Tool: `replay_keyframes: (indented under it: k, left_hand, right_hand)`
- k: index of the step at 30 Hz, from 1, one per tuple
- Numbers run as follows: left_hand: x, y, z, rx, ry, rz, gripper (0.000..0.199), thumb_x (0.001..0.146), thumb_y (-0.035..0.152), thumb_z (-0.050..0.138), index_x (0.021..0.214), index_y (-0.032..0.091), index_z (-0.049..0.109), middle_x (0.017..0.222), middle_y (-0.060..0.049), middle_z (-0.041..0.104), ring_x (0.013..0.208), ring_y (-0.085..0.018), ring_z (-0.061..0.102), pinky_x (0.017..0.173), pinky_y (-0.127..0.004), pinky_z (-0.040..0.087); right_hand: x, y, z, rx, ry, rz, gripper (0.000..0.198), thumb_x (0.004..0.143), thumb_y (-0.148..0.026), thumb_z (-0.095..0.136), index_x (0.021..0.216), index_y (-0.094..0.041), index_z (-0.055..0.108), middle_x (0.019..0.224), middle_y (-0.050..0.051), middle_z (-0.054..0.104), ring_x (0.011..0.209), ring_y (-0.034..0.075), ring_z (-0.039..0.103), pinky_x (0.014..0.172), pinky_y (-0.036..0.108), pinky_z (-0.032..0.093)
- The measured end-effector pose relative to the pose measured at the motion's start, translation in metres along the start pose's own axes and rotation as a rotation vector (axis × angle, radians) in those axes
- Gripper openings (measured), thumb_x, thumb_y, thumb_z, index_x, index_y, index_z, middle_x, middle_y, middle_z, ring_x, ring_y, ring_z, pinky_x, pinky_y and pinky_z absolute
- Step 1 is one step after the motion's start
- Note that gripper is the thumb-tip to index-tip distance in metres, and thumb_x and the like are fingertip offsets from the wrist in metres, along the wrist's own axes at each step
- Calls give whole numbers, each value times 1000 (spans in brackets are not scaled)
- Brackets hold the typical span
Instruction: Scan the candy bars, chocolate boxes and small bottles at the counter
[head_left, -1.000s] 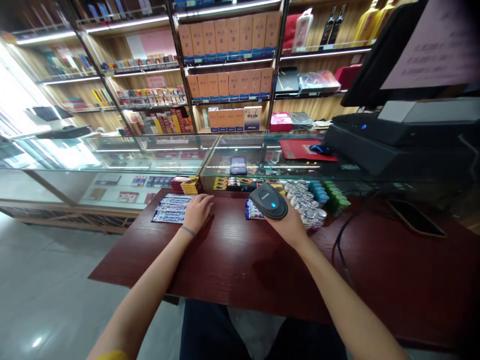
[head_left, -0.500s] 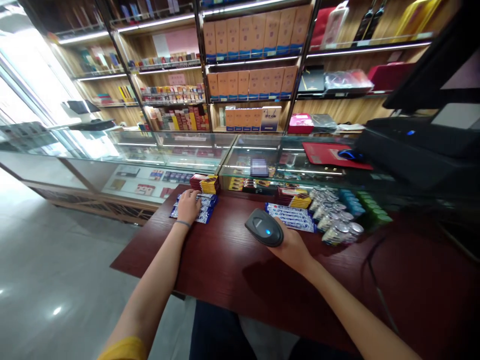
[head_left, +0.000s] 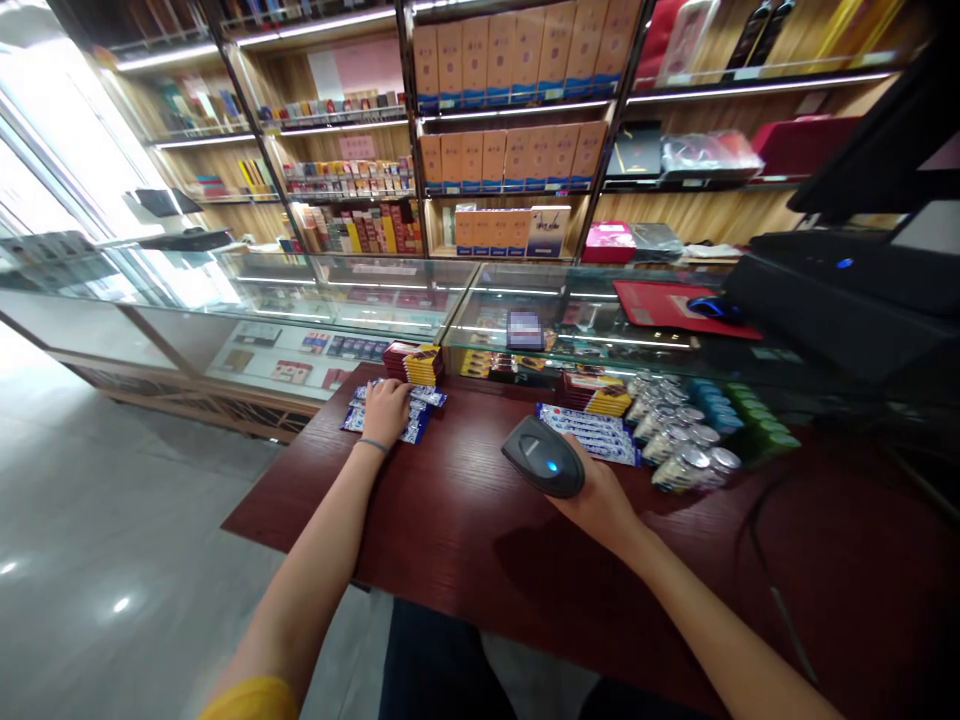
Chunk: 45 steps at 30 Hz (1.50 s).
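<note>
My left hand (head_left: pixel 385 412) lies over a small pile of blue-and-white packets (head_left: pixel 411 432) at the left of the dark red-brown table. Its fingers are bent over the far packet (head_left: pixel 429 396), which sticks out to the right; the fingertips' undersides are hidden. Just beyond stands a stack of yellow-and-dark-red packs (head_left: pixel 414 363). My right hand (head_left: pixel 596 505) is closed round the handle of a black barcode scanner (head_left: pixel 543 457) with a blue light, held above the table and pointing left. Right of the scanner, more blue-and-white packets (head_left: pixel 589 434) lie in a neat row.
Several silver-topped cans (head_left: pixel 679 465), blue cans (head_left: pixel 711 412) and green cans (head_left: pixel 761 415) stand at the right, beside another pack stack (head_left: pixel 596 392). A glass display counter (head_left: pixel 360 300) borders the table's far edge. A cable (head_left: pixel 780 600) runs down the right side.
My left hand has shifted slightly right, and the far packet under its fingers has slid right, out of line with the others. The scanner stays in my right hand, almost unmoved.
</note>
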<state>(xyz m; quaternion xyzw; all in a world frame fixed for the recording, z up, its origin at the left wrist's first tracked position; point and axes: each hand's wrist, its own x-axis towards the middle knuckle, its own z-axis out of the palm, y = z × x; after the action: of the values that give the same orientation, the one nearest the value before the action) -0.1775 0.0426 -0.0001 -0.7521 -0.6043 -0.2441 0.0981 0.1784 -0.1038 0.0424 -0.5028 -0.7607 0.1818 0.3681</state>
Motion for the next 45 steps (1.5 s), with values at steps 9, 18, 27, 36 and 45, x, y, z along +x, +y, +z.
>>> replay_keyframes:
  k: [9,18,27,36,45]
  left_hand:
    - [-3,25,-18,-306,222,57,26,100,27,45,112,23,68,122,-10,67,123,-25,57,118,-50,31]
    - [-12,88,-19,-1515,-79,-456,41,90,56,62,107,18,59,98,-8,73,82,-20,73,75,-35,61]
    - [-19,97,-17,-1704,-581,-632,26,94,35,63,109,14,62,97,-10,72,74,-19,74,62,-31,63]
    - [-21,100,-16,-1621,-602,-632,27,95,37,62,111,15,59,107,-15,73,81,-23,75,68,-36,64]
    - [-21,93,-14,-1748,-623,-555,35,91,31,68,123,15,63,116,-15,72,93,-22,74,81,-35,61]
  right_hand:
    - [-2,5,-8,-34,63,-1,33,80,-27,58,113,-25,51,84,5,74,93,33,74,81,41,56]
    - [-2,12,-12,-143,119,57,37,77,-29,63,112,-26,54,83,5,74,92,33,74,73,37,54]
    - [-1,9,-16,-218,-49,112,55,77,-27,66,127,-29,43,96,4,76,83,33,76,60,31,48]
    - [-4,1,-19,-243,-151,80,33,79,-25,60,110,-25,47,84,7,76,83,36,76,60,31,44]
    - [1,9,-25,-261,-41,159,41,77,-31,66,114,-28,49,87,5,76,78,34,75,58,31,45]
